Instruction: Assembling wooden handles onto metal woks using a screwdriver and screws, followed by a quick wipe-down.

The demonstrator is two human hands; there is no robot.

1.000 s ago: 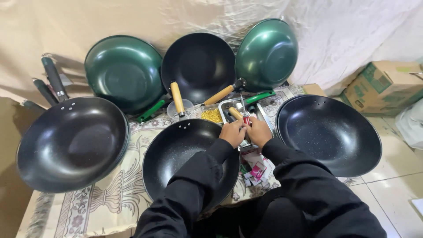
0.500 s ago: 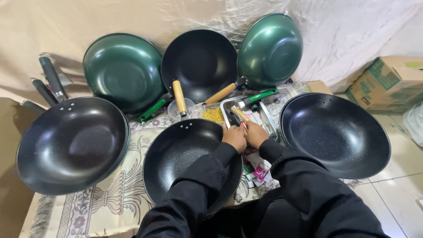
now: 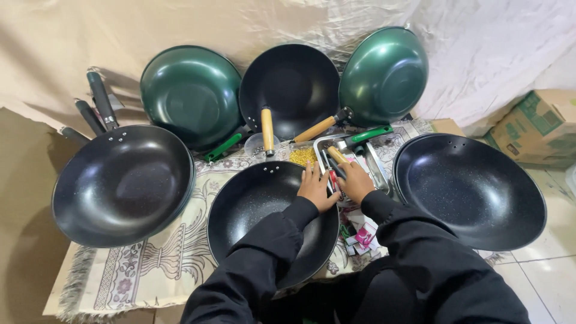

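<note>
Left hand (image 3: pixel 316 187): fingers spread flat on the black pan's (image 3: pixel 264 222) rim, clamped on nothing.
Right hand (image 3: pixel 355 182): closed on a red-handled tool (image 3: pixel 332 178), beside the metal tray (image 3: pixel 378 174).

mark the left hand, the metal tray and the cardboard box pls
left hand (image 3: pixel 316 187), head view, on the back of the hand.
metal tray (image 3: pixel 378 174), head view, on its right rim.
cardboard box (image 3: pixel 536 129), head view, on its front face.

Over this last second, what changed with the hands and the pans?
Little changed. Both hands, left hand and right hand, drew slightly back toward the person, staying at the metal tray beside the near black pan. The pans themselves kept their places.
</note>
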